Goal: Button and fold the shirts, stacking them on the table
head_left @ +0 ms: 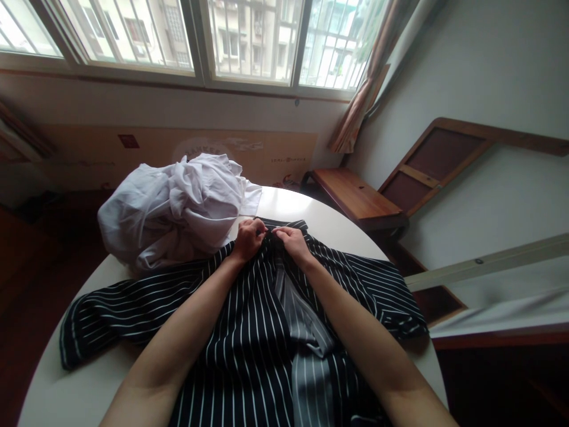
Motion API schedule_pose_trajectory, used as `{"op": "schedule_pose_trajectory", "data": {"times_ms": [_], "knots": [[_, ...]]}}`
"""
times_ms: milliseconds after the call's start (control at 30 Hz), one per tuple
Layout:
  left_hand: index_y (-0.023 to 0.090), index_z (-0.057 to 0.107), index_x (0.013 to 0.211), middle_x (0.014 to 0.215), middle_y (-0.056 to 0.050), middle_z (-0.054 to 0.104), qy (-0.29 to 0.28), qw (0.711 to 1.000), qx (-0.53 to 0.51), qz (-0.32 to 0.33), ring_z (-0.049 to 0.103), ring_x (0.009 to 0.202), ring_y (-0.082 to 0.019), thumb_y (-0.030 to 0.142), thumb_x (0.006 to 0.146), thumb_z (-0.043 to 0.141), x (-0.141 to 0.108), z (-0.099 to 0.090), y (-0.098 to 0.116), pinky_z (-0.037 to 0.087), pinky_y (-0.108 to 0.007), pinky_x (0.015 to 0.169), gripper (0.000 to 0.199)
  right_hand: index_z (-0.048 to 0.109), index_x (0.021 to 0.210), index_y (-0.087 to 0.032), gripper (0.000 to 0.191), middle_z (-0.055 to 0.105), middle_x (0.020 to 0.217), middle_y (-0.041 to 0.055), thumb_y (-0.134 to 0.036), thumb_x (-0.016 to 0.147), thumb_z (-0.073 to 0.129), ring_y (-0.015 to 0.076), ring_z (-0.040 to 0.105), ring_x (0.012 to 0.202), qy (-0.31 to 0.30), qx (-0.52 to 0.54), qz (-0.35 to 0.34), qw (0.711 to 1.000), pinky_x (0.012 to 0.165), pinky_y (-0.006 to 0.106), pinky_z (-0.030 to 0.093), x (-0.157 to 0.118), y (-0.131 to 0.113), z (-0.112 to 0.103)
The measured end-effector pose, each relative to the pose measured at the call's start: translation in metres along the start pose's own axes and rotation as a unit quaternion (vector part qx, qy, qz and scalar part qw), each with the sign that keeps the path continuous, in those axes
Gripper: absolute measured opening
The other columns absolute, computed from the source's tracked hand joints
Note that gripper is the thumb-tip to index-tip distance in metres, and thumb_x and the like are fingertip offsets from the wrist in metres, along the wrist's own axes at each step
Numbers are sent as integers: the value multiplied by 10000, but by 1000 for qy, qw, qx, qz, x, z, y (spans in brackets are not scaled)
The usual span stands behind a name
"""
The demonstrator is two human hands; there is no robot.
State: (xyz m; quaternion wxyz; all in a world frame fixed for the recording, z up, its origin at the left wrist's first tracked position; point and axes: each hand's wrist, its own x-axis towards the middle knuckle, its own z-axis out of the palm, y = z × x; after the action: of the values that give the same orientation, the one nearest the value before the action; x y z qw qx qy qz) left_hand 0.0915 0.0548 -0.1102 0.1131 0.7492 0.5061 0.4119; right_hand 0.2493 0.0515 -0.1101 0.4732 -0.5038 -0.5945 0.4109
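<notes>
A black shirt with white stripes (249, 332) lies spread on the round white table (48, 391), sleeves out to both sides. At its collar, my left hand (249, 238) pinches the fabric on the left of the neck opening. Close beside it, my right hand (291, 240) pinches the opposite edge, the fingertips of both hands nearly meeting. Whether a button is between the fingers is too small to tell. Below the hands the front hangs partly open, with the greyer inner side of the cloth showing.
A heaped white cloth (178, 207) sits on the table's far left, touching the striped shirt. Beyond the table, a wooden bench (355, 193) stands at the right by the wall. Barred windows (249, 41) and a gathered curtain (355, 118) are at the back.
</notes>
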Motion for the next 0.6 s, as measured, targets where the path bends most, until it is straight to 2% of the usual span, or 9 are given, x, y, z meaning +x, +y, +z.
{"op": "schedule_pose_trajectory", "data": {"times_ms": [133,233,467,600], "knots": [[208,521,695,795,8,685,14,1000,-10,15,580,853,-180,127,734,594,-1,1,-1,336,-360,959,116,734,808,-170,191,729,814,35,-148,711,571,174,662,760,-11,-128,-58,990,784,301,510,3,-8,-6],[210,517,688,801,16,691,21,1000,-13,14,578,846,-177,130,737,598,-2,1,-1,331,-363,961,124,736,785,-191,196,723,798,19,-125,701,571,162,652,737,7,-197,-111,974,774,289,503,3,-13,-7],[206,504,657,767,26,692,57,997,-34,30,575,818,-175,116,721,628,-3,2,0,344,-363,931,166,726,796,-186,138,709,792,24,-163,709,621,154,631,691,15,-194,-136,971,717,276,498,1,-8,-5],[208,519,661,766,26,694,59,998,-29,25,579,819,-176,114,722,632,-3,3,0,344,-365,938,159,703,800,-180,132,690,821,39,-147,745,588,169,623,752,22,-219,-162,962,758,296,485,-2,-6,-3]]}}
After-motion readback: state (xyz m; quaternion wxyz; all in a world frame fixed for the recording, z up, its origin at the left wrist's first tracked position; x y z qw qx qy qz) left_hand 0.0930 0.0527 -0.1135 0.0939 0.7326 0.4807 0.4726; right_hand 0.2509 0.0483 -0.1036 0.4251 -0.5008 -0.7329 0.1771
